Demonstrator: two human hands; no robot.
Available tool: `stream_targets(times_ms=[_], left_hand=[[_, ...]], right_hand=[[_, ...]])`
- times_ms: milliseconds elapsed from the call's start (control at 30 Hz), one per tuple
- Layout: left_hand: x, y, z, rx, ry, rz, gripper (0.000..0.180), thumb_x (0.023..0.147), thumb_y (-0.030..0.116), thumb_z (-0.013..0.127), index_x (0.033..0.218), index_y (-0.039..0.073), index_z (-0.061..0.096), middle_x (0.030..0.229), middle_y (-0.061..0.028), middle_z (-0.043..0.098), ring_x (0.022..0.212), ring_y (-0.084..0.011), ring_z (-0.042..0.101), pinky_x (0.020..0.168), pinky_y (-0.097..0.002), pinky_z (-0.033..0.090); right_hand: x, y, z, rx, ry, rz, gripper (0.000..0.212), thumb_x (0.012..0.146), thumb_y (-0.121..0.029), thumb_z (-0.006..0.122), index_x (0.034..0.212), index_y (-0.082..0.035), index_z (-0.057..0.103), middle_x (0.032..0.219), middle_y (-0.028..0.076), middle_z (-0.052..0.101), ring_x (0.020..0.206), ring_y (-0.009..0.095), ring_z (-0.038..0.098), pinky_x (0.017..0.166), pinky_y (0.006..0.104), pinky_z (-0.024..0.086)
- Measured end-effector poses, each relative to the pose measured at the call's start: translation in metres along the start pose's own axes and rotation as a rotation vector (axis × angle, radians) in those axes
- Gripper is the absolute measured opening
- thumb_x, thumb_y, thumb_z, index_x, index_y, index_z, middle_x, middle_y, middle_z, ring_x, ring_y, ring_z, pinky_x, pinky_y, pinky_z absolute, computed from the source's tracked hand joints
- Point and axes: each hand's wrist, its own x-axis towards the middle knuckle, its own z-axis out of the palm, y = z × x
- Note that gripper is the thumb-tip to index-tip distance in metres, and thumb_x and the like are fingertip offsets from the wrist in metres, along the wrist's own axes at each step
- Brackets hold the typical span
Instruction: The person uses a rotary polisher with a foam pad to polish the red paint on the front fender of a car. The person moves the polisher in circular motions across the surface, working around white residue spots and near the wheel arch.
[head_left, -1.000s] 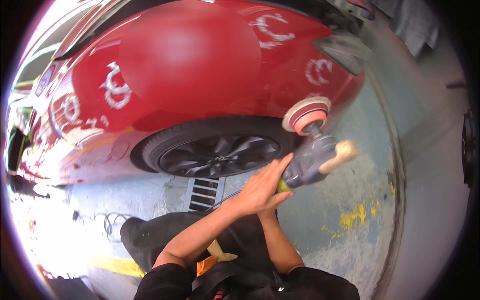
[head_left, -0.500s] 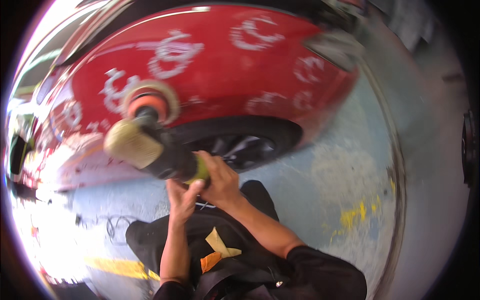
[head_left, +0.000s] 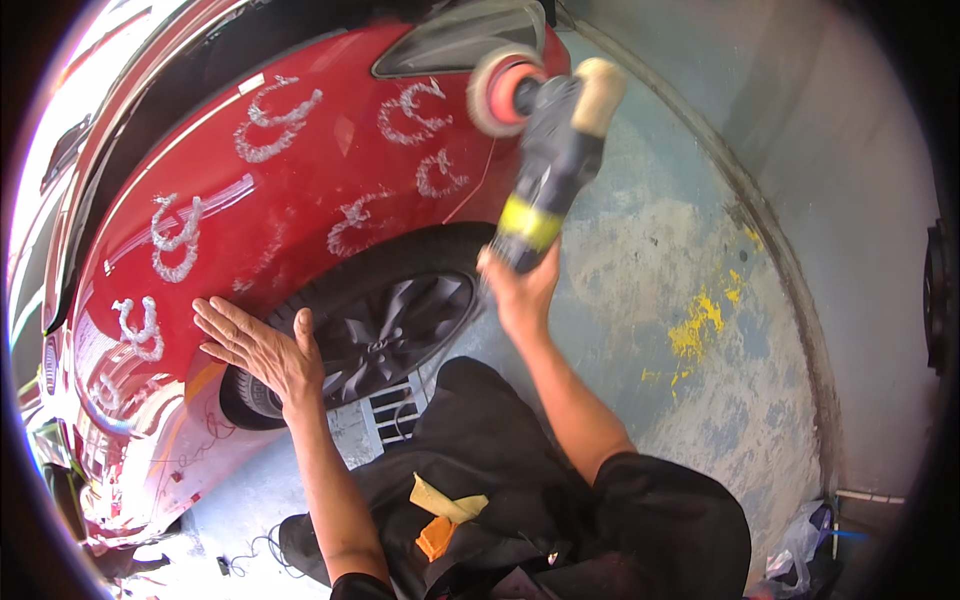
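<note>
A black polisher [head_left: 552,165] with a yellow band is gripped at its rear end by my right hand [head_left: 525,290]. Its round pad [head_left: 492,95], pale with an orange-red backing, is tilted at the right end of the red car fender [head_left: 330,130], near the headlight [head_left: 455,42]; whether it touches the paint, I cannot tell. My left hand [head_left: 262,352] is open, fingers stretched, at the fender beside the wheel arch. Contact there is unclear. Several white curled smears of paste [head_left: 275,125] mark the red paint.
Below the fender is the black wheel [head_left: 385,335], with a floor grate [head_left: 393,410] close by. A wall [head_left: 850,230] rises at the right. Yellow and orange cloths [head_left: 440,500] lie at my dark apron. A dark cable [head_left: 262,555] loops on the floor, lower left.
My left hand has let go of the polisher and spread out by the fender. The polisher, now in my right hand alone, has swung from the left to the upper right. The view has shifted.
</note>
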Motion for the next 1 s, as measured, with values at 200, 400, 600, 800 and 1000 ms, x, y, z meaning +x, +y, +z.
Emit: stream_targets(times_ms=[200, 400, 600, 800, 1000], left_hand=[[0.001, -0.003, 0.004, 0.029, 0.003, 0.042, 0.122, 0.097, 0.089, 0.034, 0.173, -0.001, 0.002, 0.181, -0.0242, 0.001, 0.169, -0.0378, -0.003, 0.132, -0.0607, -0.006], [0.006, -0.002, 0.014, 0.085, 0.05, 0.025, 0.129, 0.093, 0.093, 0.035, 0.173, -0.002, 0.0, 0.181, -0.0254, 0.0, 0.168, -0.0421, -0.003, 0.131, -0.0629, -0.007], [0.001, -0.014, 0.022, 0.127, 0.142, 0.077, 0.124, 0.096, 0.091, 0.034, 0.173, 0.0, 0.0, 0.18, -0.0265, -0.001, 0.168, -0.0434, -0.003, 0.132, -0.0632, -0.003], [0.001, -0.013, 0.023, 0.118, 0.132, 0.092, 0.125, 0.095, 0.092, 0.033, 0.173, 0.001, 0.0, 0.181, -0.025, -0.001, 0.168, -0.0431, -0.003, 0.132, -0.0649, -0.003], [0.002, -0.014, 0.031, 0.152, 0.161, 0.061, 0.135, 0.089, 0.098, 0.034, 0.173, -0.001, -0.002, 0.18, -0.0261, -0.001, 0.168, -0.0422, -0.003, 0.131, -0.067, -0.001]], right_hand=[[0.059, 0.013, -0.046, 0.215, 0.082, 0.178, 0.057, 0.085, -0.002, 0.077, 0.134, 0.001, 0.048, 0.094, 0.012, 0.066, 0.068, 0.022, 0.07, 0.062, 0.0358, 0.06], [0.012, 0.063, -0.062, 0.235, 0.166, 0.167, 0.043, 0.088, -0.004, 0.072, 0.125, -0.001, 0.051, 0.092, 0.014, 0.068, 0.068, 0.024, 0.072, 0.058, 0.0395, 0.062], [-0.031, 0.088, -0.06, 0.459, 0.194, 0.463, 0.041, 0.089, -0.012, 0.073, 0.123, -0.003, 0.05, 0.091, 0.014, 0.067, 0.068, 0.026, 0.072, 0.059, 0.0427, 0.064], [-0.064, 0.079, -0.048, 0.447, 0.29, 0.47, 0.044, 0.089, -0.012, 0.074, 0.124, -0.004, 0.048, 0.09, 0.013, 0.066, 0.068, 0.025, 0.072, 0.061, 0.0431, 0.065], [-0.082, 0.07, -0.039, 0.456, 0.186, 0.431, 0.052, 0.087, -0.006, 0.078, 0.128, -0.003, 0.046, 0.093, 0.011, 0.066, 0.069, 0.022, 0.072, 0.064, 0.0353, 0.061]])
